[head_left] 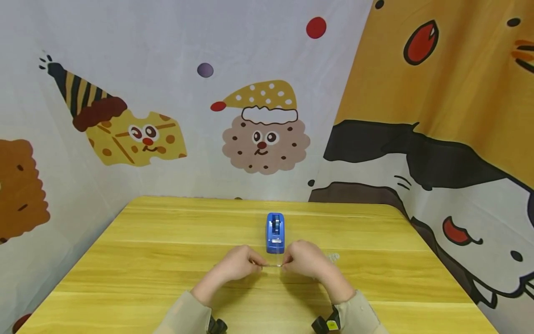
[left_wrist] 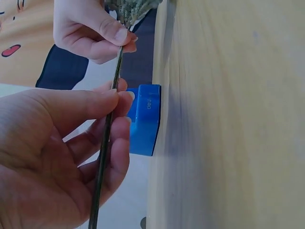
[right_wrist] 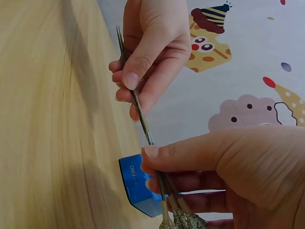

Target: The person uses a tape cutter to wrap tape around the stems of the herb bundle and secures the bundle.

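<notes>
Both hands hold a thin bundle of stems point(right_wrist: 138, 108) level above the table, in front of a blue tape dispenser point(head_left: 275, 233). My left hand point(head_left: 242, 262) pinches the bare stems between thumb and fingers, and their dark ends run back along its palm in the left wrist view. With thumb and fingertips my right hand point(head_left: 306, 260) pinches them close to the dried seed heads point(right_wrist: 181, 220), which stick out past that hand. A clear strip of tape point(head_left: 278, 259) reaches from the dispenser's front toward the stems between the hands.
The wooden table point(head_left: 167, 241) carries the dispenser near its middle. Behind it hangs a cloth backdrop point(head_left: 187, 28) with cartoon figures. Dark wrist cameras point(head_left: 217, 325) sit at both sleeve cuffs.
</notes>
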Available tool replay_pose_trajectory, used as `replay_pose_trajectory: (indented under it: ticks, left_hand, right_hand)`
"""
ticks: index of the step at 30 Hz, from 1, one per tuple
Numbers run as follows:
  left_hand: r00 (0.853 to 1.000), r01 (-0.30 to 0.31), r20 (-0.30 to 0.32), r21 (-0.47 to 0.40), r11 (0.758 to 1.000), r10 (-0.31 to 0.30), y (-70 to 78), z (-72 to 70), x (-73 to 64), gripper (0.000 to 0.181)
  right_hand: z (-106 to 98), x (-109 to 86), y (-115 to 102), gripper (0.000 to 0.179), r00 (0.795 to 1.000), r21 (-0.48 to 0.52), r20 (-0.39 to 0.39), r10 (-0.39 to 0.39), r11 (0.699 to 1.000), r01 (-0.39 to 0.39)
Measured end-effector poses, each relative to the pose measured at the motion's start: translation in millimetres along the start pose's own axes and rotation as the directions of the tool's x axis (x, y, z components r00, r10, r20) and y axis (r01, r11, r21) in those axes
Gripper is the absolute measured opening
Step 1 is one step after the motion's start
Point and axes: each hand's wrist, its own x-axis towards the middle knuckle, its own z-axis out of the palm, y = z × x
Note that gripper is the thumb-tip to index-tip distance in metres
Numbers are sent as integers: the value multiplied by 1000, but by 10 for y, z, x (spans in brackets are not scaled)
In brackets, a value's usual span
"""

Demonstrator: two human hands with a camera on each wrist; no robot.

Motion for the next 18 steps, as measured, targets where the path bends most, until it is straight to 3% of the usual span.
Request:
replay_pose_trajectory:
  ticks: [9,18]
  left_hand:
    - [999,4,-37,25,1000,-3,-31,16,16,18]
    - [999,-20,-28,30,999,21,-53,41,11,16]
  right_hand:
    - [37,29,-8,16,999,-59,-39,18,998,-21]
    - [80,44,23,23,996,-91,-87,20,995,-28]
